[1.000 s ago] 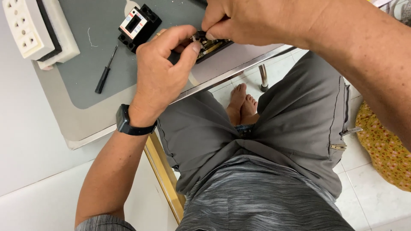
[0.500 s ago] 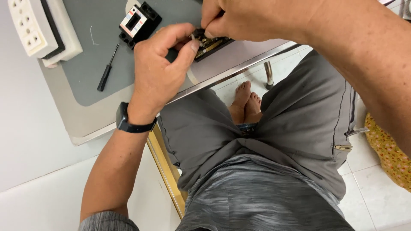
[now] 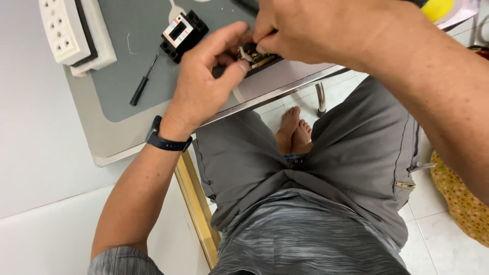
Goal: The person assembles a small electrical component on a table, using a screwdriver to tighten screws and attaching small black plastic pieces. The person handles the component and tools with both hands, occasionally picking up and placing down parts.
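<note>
Left hand (image 3: 204,81) at centre top, curled around a small black part (image 3: 254,55) at the near table edge: thumb tip pressed on the part's near side, fingers wrapped over the far side, closed on it. Right hand (image 3: 310,28) at 1 o'clock from the left, fingertips pinched tight on the top of the same part; whether anything small sits inside that pinch, cannot tell. Part thus caught between both grips, at 2 o'clock from the left palm and at 7 o'clock from the right knuckles, mostly hidden, only a dark body with a brass-coloured strip showing. Under it, the grey mat (image 3: 132,61) on the table (image 3: 97,137).

On the mat at 10 o'clock from the left hand, a black module (image 3: 182,34) with a white face, near the knuckles but apart. At 9 o'clock, a small screwdriver (image 3: 143,81) with black handle, lying slanted, apart from the hand. Further toward 10 o'clock, a white socket strip (image 3: 74,30) at the table's far left corner. Black wristband (image 3: 165,138) on the left wrist. Something yellow (image 3: 437,7) at the top edge beyond the right forearm, kind unclear.
</note>
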